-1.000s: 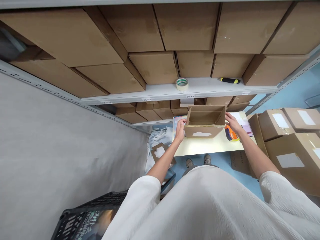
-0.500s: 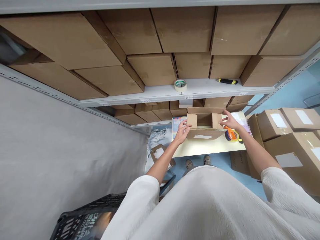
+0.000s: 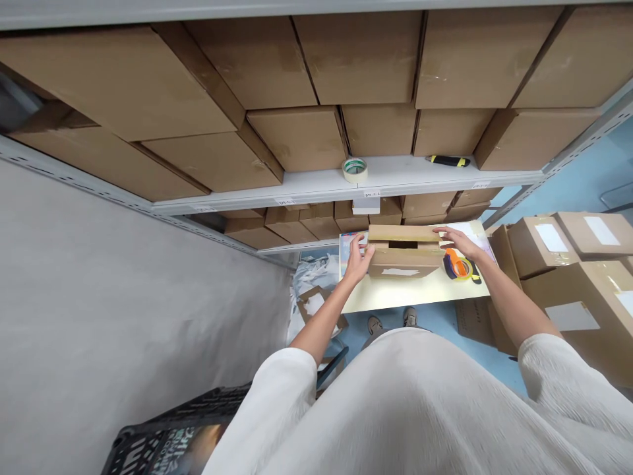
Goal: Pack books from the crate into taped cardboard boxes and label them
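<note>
A small cardboard box [image 3: 403, 260] with a white label on its front stands on a pale yellow table [image 3: 410, 293]. Its top flaps are folded nearly flat, with a dark gap left in the middle. My left hand [image 3: 359, 256] presses against the box's left end, fingers curled on the flap. My right hand [image 3: 457, 241] lies flat with fingers stretched over the right top flap. An orange tape dispenser [image 3: 457, 266] sits just right of the box, under my right wrist.
Shelves ahead are packed with closed cardboard boxes [image 3: 301, 135]. A tape roll [image 3: 355, 169] and a yellow-black cutter [image 3: 449, 160] lie on the shelf edge. Labelled boxes [image 3: 573, 277] stack at the right. A black crate [image 3: 168, 435] stands at lower left. Paper scraps [image 3: 314, 280] litter the blue floor.
The box's flaps stood open a second ago; my hands have folded them inward and down, so the top is now almost closed.
</note>
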The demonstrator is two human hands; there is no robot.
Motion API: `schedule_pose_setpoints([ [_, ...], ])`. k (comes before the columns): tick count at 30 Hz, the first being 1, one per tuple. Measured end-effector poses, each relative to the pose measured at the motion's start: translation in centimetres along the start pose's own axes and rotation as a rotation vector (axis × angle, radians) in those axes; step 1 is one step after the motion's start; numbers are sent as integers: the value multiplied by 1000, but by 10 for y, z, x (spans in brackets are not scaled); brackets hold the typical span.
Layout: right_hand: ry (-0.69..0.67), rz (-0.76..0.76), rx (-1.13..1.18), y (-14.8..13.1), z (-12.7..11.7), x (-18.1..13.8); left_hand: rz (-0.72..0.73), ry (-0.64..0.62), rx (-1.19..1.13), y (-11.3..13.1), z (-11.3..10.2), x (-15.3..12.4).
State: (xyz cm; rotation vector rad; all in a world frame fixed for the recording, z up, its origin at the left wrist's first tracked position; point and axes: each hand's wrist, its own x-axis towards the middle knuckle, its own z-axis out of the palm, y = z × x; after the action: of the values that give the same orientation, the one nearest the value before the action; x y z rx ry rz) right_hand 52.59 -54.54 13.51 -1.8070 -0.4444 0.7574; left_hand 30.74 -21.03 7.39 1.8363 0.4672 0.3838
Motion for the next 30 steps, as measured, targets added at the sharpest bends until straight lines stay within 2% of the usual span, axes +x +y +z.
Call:
schedule_pose_setpoints([
  [5, 41, 3, -46, 0, 7, -1, -72, 72, 35, -1, 9, 17],
  [11, 71, -47, -99, 9, 18, 0, -112, 21, -19, -8, 22, 35],
  [16, 143, -95, -140, 14, 28, -1, -159, 38, -92, -10, 38, 34],
  [22, 190, -125, -158, 15, 20, -4, -167, 92, -107, -14, 58, 25],
  [30, 250, -124, -209, 12, 7, -1, -262, 40, -175, -16, 72, 24],
])
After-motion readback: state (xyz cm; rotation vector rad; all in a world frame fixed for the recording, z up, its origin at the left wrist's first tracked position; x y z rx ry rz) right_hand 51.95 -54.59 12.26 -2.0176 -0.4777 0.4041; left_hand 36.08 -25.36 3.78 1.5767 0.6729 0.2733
